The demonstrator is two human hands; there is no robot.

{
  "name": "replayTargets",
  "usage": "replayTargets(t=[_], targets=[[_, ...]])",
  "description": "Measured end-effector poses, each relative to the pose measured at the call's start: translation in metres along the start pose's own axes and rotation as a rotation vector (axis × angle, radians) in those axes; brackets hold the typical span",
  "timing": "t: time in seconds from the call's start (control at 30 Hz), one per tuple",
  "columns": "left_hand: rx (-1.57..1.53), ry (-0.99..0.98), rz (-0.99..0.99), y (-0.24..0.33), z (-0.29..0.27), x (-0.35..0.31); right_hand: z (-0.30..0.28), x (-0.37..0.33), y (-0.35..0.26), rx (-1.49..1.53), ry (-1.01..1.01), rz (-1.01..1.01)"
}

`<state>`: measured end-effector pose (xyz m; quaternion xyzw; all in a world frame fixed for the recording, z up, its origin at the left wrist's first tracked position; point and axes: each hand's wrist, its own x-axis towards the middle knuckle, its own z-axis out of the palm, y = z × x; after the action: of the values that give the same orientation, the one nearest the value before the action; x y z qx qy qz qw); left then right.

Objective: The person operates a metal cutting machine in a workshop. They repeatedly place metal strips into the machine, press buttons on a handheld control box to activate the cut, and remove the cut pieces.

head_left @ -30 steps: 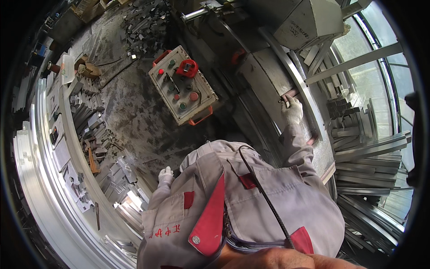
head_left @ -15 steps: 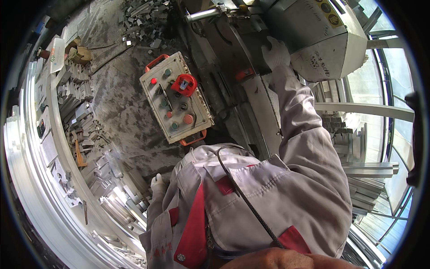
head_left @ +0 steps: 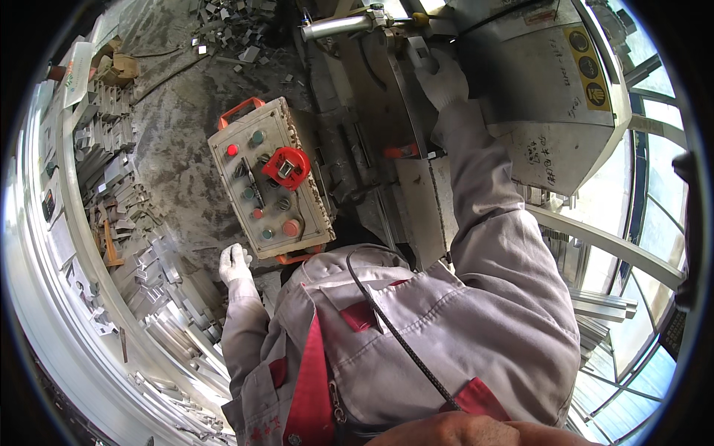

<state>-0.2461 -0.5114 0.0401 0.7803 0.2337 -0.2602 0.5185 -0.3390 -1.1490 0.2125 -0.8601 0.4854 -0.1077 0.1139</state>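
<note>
My right hand [head_left: 445, 80], in a white glove, reaches into the machine beside its large grey metal hood [head_left: 532, 89]. Its fingers are closed on a short, pale metal profile piece [head_left: 419, 53], partly covered by the glove. Just left of that hand runs the machine's dark metal plate [head_left: 387, 82], with a red part [head_left: 401, 152] at its near end. My left hand [head_left: 236, 265], gloved in white too, hangs with fingers out and holds nothing. It is nearest to the lower left corner of the control box [head_left: 271, 178], which carries several buttons and knobs.
On the control box lies a red tape measure [head_left: 288, 169]. A silver cylinder [head_left: 336, 28] spans the machine's far end. Metal offcuts [head_left: 238, 26] litter the floor at the back. Stacked profiles [head_left: 111, 137] line the left, near a long pale rail [head_left: 82, 223]. Another beam [head_left: 610, 241] juts out at right.
My right hand has moved left and farther in, and a short metal profile piece now shows in it. My left hand has come forward and left. The view has shifted somewhat.
</note>
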Motion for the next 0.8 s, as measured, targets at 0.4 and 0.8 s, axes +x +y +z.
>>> replayTargets(t=[0.4, 0.8], targets=[[0.072, -0.067, 0.322, 0.085, 0.071, 0.018, 0.038, 0.134, 0.050, 0.220, 0.137, 0.101], [0.666, 0.103, 0.406, 0.158, 0.111, -0.013, 0.048, 0.135, 0.046, 1.065, 0.047, 0.079]])
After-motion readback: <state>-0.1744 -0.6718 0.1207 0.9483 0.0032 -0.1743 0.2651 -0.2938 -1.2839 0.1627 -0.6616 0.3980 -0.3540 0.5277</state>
